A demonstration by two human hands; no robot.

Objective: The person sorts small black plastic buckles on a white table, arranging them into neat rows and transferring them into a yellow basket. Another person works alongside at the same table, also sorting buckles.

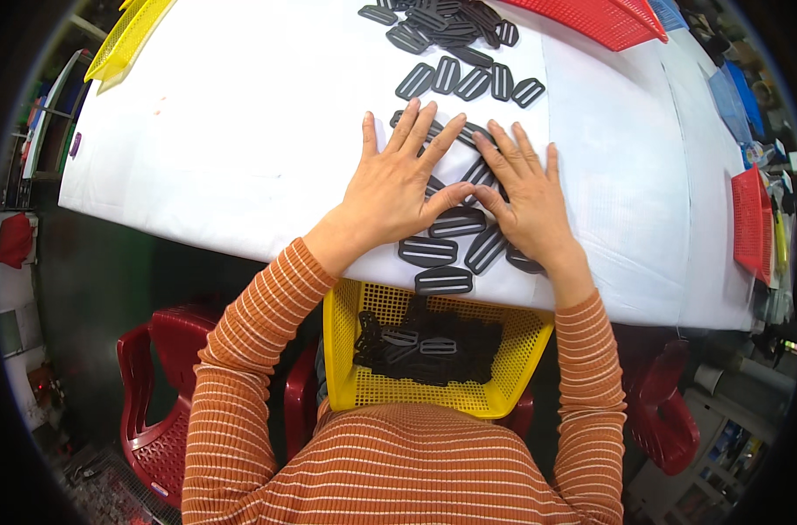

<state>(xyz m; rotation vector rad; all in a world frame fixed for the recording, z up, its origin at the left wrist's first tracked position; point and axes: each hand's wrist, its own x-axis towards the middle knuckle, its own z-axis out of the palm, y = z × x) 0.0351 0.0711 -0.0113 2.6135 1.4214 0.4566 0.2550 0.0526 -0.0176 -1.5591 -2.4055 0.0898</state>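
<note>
a: so where are the black buckles (428,252)?
b: loose, under and around the left hand (397,185) and right hand (533,197), on the white table (232,157). look like light, stiff plastic, maybe a bit slick. i'd pinch the long edges.
a: and the fingers?
b: both sets spread wide, thumbs about touching, nothing gripped that i can see. yellow basket (339,341) with more black pieces sits below the near edge.
</note>
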